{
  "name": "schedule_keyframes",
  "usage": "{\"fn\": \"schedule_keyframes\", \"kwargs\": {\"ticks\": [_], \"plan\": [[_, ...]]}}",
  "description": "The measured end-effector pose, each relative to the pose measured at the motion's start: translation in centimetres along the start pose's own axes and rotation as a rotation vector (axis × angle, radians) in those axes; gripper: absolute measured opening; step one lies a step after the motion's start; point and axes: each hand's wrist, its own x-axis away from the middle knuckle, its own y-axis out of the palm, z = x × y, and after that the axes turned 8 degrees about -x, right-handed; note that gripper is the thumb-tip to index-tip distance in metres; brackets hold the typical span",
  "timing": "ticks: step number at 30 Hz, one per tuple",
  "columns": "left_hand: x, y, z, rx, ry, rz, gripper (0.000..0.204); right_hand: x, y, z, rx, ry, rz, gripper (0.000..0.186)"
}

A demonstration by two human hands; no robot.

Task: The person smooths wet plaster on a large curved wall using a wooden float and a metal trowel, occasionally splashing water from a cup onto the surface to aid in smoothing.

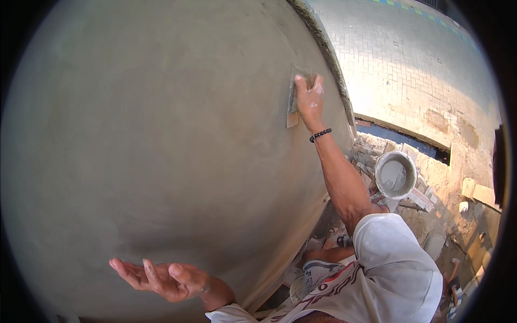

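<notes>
Your hand float [292,119] lies at your right hand [310,105], between it and the grey rendered wall [177,118], showing mostly along the left side of your fingers; its long axis runs up and down the view, roughly in line with the nearby stretch of the wall's rough edge [329,54], which stands just to its right; your right hand is by far the nearer, with the arm reaching up and out, while your left hand [167,282] is well apart, low and to the left.

Your right hand is closed round the back of the float, thumb on the left and fingers on the right; the grip itself is hidden under your palm, and you cannot tell from this view whether the float's whole face meets the wall; a dark beaded bracelet [320,135] sits at that wrist.

Your left hand is open, palm turned upward, fingers loosely spread and slightly bent; it holds nothing, and whether it touches the wall behind it cannot be told; the bucket [412,176] with pale wet mix [393,175] stands beyond your right forearm.
</notes>
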Motion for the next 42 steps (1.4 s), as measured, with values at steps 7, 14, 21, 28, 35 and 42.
{"fn": "schedule_keyframes", "kwargs": {"ticks": [7,14,21,28,35,42], "plan": [[-4.3,-1.4,-2.5,-0.146,-0.046,0.008,0.043,5.8,5.1,-6.6,0.117,-0.305,-0.164,0.048],[-8.8,-1.1,-2.8,-0.238,-0.138,0.021,0.05,2.6,2.3,3.9,0.098,0.073,0.133,0.048],[-11.1,-2.3,-3.6,-0.493,-0.311,-0.031,0.088,-6.5,0.8,0.0,-0.003,0.182,0.166,0.049],[-10.8,-1.7,-5.2,-0.693,-0.365,-0.12,0.091,-6.8,2.9,-5.4,0.179,-0.099,0.085,0.046],[-9.3,-1.7,-5.5,-0.722,-0.3,-0.104,0.092,2.7,1.5,4.9,0.09,0.293,0.181,0.053],[-8.0,-1.6,-5.5,-0.648,-0.248,-0.075,0.093,-2.8,-4.3,9.3,0.04,0.4,0.215,0.053]]}}
